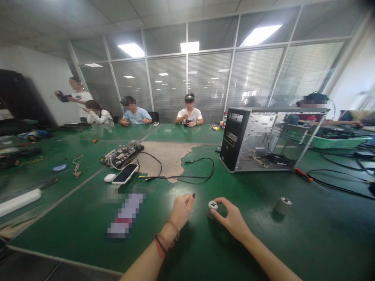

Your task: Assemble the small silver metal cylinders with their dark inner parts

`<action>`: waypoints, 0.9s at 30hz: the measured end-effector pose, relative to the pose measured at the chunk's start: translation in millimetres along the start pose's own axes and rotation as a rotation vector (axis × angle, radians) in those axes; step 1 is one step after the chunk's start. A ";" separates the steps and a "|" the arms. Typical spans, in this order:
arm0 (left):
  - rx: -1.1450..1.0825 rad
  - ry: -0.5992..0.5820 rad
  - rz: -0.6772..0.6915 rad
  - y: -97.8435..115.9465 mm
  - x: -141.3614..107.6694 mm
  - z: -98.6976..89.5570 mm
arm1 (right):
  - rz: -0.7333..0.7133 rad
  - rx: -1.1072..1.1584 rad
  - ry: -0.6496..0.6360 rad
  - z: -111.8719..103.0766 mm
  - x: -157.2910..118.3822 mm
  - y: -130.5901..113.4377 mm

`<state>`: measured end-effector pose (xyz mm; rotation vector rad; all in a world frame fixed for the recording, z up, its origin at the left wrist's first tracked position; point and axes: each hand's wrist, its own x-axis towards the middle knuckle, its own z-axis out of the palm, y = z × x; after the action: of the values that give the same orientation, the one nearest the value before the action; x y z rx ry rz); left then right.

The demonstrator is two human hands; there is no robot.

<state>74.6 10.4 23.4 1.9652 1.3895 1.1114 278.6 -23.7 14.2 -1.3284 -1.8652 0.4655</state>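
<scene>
My right hand (233, 218) curls its thumb and forefinger around a small silver metal cylinder (210, 212). The cylinder stands upright on the green tabletop, its top face showing a dark fitting in the middle. To its left is my left hand (181, 208), closed in a pinch, with cord bracelets at the wrist. Something small and dark shows at the left fingertips; I cannot make out what it is. Farther right, a second metal cylinder (283, 206) stands on the table, apart from both hands.
An open computer case (237, 146) stands behind the right hand, a screwdriver (304, 175) beside it. A phone (125, 173), a circuit assembly (123, 154) and a black cable (202, 177) lie beyond the left hand. Several people sit across the table. A green basket (336, 143) is at right.
</scene>
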 end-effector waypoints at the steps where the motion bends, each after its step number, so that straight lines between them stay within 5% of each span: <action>1: -0.005 0.002 0.002 0.8 -0.5 -0.8 | -0.006 0.004 -0.007 0.4 -0.1 -0.3; 21: 0.205 -0.012 0.049 11.1 -7.1 -6.6 | 0.000 0.106 -0.130 4.2 -2.6 -3.3; 27: 0.216 -0.009 0.040 10.7 -6.3 -5.5 | -0.096 0.128 -0.058 6.9 -4.1 1.7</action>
<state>74.7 0.2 32.4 2.1533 1.5267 1.0045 274.9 -25.8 7.2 -1.1464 -1.9037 0.5686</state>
